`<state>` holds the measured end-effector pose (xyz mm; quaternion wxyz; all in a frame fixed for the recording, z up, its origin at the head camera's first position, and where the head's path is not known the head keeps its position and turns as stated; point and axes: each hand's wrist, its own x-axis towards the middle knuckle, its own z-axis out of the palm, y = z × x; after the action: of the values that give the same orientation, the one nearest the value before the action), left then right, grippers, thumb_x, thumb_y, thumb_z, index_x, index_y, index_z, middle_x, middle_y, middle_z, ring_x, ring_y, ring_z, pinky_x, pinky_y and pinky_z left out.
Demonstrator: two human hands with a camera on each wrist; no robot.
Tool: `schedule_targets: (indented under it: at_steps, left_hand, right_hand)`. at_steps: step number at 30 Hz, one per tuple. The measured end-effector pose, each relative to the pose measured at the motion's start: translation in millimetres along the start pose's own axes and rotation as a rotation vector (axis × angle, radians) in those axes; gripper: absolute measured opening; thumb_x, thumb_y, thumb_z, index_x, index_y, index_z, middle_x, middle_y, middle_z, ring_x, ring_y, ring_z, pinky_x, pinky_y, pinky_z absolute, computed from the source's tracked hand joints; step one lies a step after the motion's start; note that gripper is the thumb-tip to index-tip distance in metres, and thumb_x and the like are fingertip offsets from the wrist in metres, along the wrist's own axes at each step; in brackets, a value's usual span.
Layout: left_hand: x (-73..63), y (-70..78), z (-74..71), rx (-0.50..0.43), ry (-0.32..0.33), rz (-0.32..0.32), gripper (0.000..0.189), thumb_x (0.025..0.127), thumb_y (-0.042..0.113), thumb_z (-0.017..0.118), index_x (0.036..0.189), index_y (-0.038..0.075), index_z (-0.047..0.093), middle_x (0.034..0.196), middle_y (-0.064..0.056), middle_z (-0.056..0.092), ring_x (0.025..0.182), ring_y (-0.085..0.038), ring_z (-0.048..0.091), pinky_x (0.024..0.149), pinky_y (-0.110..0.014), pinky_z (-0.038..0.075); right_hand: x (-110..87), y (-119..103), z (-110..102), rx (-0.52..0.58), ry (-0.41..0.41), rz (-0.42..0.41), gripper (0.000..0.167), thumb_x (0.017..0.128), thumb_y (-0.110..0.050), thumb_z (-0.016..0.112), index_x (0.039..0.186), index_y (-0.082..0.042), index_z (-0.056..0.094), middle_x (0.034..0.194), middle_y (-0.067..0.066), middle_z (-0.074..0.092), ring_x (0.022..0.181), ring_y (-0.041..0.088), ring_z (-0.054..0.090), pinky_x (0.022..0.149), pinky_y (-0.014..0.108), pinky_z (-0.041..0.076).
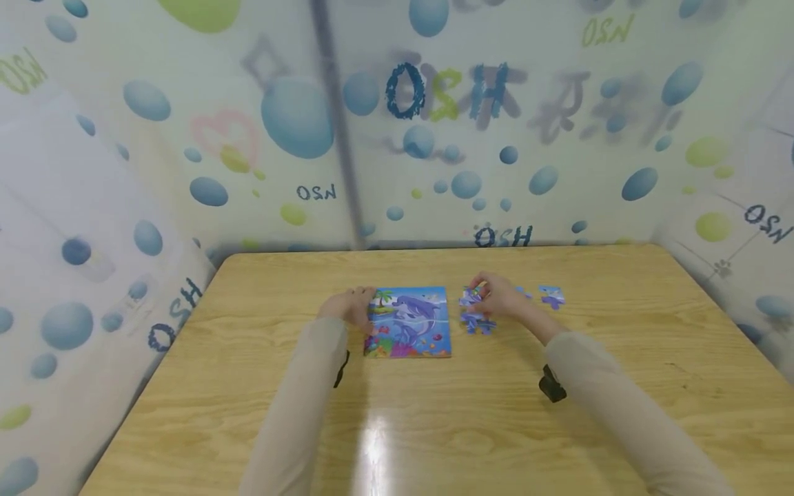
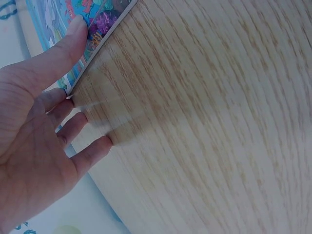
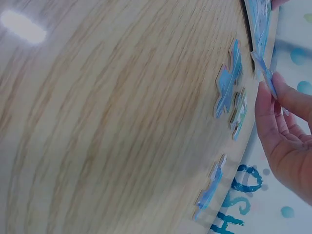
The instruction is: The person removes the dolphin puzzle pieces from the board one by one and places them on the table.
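A square dolphin jigsaw puzzle (image 1: 412, 324) lies flat on the wooden table. At its left edge is my left hand (image 1: 351, 308); in the left wrist view the thumb (image 2: 78, 35) lies on the picture and the index finger is at the edge near a corner, while the other fingers touch the tabletop beside it. To the right of the puzzle, my right hand (image 1: 500, 296) pinches a blue jigsaw piece (image 3: 264, 74) between thumb and fingers, raised off the table and tilted. A pair of joined-looking loose pieces (image 3: 228, 83) lies just below that hand.
Another loose piece (image 1: 551, 296) lies farther right, and one more (image 3: 239, 114) shows by the others in the right wrist view. The wooden table (image 1: 260, 413) ends at a wall (image 1: 397, 172) patterned with bubbles and letters. Black straps (image 1: 552, 384) are on both wrists.
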<state>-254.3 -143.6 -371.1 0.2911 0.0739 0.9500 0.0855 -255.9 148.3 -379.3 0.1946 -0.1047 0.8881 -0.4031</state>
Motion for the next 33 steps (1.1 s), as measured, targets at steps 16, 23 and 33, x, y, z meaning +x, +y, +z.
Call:
schedule_targets:
  at_steps: [16,23,33]
  left_hand:
    - [0.2,2.3,-3.6,0.015,0.016,0.009,0.092,0.079,0.034,0.07,0.147,0.009,0.014,0.153,-0.014,0.015,0.14,-0.034,0.015,0.113,-0.051,0.018]
    - [-1.4,0.4,-2.7,0.004,0.01,0.009,0.092,0.079,0.034,0.07,0.147,0.01,0.013,0.153,-0.014,0.013,0.141,-0.035,0.012,0.113,-0.052,0.017]
    - [-2.2,-1.9,-0.1,0.013,0.011,0.003,0.091,0.08,0.034,0.069,0.147,0.012,0.013,0.153,-0.011,0.017,0.14,-0.033,0.015,0.111,-0.052,0.023]
  right_hand:
    - [-18.0,27,-27,0.093,0.022,0.051,0.047,0.083,-0.005,0.065,0.121,0.006,0.04,0.085,0.006,0.045,0.067,0.012,0.057,0.069,0.033,0.058]
    - [-25.3,38,-32,0.113,0.015,0.075,0.048,0.084,-0.006,0.064,0.122,0.008,0.037,0.085,0.007,0.046,0.065,0.011,0.054,0.067,0.029,0.057]
    - [-33.2,61,-36,0.187,-0.008,0.11,0.046,0.083,-0.001,0.063,0.12,0.009,0.036,0.066,-0.003,0.036,0.053,0.006,0.052,0.064,0.027,0.057]
